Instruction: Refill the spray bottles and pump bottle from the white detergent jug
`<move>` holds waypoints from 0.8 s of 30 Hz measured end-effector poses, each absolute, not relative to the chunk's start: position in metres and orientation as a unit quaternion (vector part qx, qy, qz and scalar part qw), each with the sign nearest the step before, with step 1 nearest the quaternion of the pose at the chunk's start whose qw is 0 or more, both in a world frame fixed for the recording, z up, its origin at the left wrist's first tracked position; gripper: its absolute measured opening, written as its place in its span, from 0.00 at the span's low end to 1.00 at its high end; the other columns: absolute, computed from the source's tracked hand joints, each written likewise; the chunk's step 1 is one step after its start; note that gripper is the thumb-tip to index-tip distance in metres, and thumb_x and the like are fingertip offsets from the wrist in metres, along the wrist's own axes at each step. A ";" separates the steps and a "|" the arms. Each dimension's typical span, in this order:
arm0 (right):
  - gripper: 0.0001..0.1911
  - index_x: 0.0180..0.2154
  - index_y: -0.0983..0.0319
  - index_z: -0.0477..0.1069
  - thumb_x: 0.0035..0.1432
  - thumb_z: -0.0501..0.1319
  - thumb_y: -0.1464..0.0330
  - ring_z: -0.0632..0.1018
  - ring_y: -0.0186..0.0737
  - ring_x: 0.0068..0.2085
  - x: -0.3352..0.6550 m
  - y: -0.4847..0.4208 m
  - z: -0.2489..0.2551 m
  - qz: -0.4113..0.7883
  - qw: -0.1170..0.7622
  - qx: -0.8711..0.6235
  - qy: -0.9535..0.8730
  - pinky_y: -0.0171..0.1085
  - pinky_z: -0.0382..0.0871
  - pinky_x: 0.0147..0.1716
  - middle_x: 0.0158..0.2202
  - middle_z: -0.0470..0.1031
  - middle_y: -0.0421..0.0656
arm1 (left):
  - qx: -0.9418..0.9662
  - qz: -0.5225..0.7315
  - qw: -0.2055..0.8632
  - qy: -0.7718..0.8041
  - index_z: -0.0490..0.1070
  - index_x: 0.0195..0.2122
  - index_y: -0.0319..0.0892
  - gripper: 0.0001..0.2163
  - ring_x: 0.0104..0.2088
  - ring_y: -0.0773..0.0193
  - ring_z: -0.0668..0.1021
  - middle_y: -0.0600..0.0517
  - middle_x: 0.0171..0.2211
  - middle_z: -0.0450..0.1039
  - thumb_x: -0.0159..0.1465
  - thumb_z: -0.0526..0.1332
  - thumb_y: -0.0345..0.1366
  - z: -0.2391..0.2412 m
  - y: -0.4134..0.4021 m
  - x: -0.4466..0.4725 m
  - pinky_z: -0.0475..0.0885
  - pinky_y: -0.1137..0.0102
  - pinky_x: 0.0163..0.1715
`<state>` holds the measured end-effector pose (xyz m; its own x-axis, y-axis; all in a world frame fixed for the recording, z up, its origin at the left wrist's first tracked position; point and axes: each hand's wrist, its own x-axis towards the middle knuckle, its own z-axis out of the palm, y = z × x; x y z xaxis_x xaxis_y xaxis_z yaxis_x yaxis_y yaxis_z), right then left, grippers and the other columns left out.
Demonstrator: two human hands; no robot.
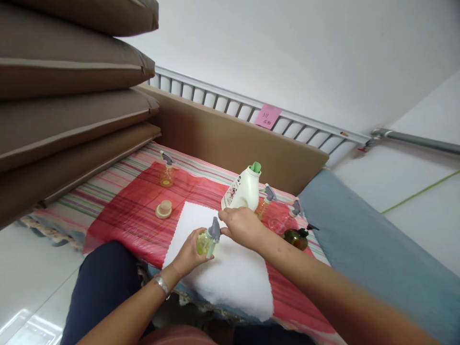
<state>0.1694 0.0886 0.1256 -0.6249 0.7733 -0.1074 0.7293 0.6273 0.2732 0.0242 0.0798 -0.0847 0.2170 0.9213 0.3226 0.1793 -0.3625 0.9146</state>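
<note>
My left hand (190, 248) is wrapped around a small clear spray bottle (204, 243) with yellow-green liquid inside and a grey trigger head. The bottle is held over a white cloth with a scalloped edge (233, 282). My right hand (246, 229) is just right of the spray head, thumb and forefinger apart, the thumb tip close to or touching the head. Nothing shows between those fingers. Behind the right hand stands a white detergent jug (247, 188) with a green cap piece on top.
On the red plastic sheet (125, 211) are an orange spray bottle (166, 176), a round pale lid (164, 209), another orange spray bottle (263, 208), a pink spray bottle (283, 223) and a dark green pump bottle (297, 238). Stacked brown cushions (79, 110) rise at left.
</note>
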 end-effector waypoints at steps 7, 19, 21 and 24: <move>0.09 0.43 0.59 0.72 0.62 0.57 0.69 0.71 0.41 0.50 0.174 0.095 0.120 0.032 0.076 0.285 0.955 0.39 0.58 0.46 0.48 0.73 0.46 | 0.673 0.477 0.384 0.416 0.62 0.50 0.41 0.31 0.49 0.53 0.72 0.45 0.47 0.68 0.45 0.70 0.36 -0.085 0.079 0.026 0.65 0.56 0.52; 0.23 0.45 0.65 0.68 0.60 0.53 0.53 0.78 0.49 0.37 0.162 0.086 0.104 0.025 0.047 0.473 0.879 0.41 0.65 0.36 0.36 0.78 0.51 | 0.697 0.466 0.333 0.432 0.64 0.50 0.43 0.28 0.51 0.48 0.72 0.45 0.47 0.71 0.48 0.68 0.39 -0.095 0.082 0.025 0.66 0.52 0.52; 0.26 0.49 0.65 0.65 0.60 0.51 0.52 0.78 0.51 0.38 0.158 0.083 0.100 0.022 0.035 0.519 0.854 0.42 0.67 0.35 0.38 0.78 0.51 | 0.703 0.465 0.316 0.434 0.62 0.51 0.44 0.29 0.52 0.47 0.72 0.45 0.48 0.71 0.49 0.68 0.39 -0.102 0.086 0.026 0.65 0.51 0.53; 0.23 0.48 0.65 0.65 0.59 0.53 0.54 0.78 0.52 0.38 0.152 0.081 0.099 0.005 0.025 0.572 0.820 0.43 0.69 0.34 0.38 0.78 0.51 | 0.717 0.458 0.302 0.431 0.60 0.52 0.43 0.30 0.52 0.47 0.72 0.44 0.49 0.70 0.49 0.67 0.41 -0.108 0.091 0.027 0.66 0.50 0.52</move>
